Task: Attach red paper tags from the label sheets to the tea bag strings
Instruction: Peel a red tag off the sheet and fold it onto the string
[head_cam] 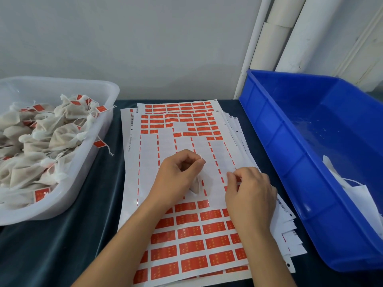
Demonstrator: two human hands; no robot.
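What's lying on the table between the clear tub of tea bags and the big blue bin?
In the head view, a stack of white label sheets with red tags, both hands working over it.

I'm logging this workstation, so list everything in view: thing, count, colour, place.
label sheets: a stack, white with red tags, centre of table
tea bag: one, white, under left hand
clear tub: one, translucent, left, full of tagged tea bags
blue bin: one, blue, right, white bags in its near corner
tablecloth: one, dark
pipes: several, white, back right
left hand: pinches something white
right hand: fingertips at a red tag
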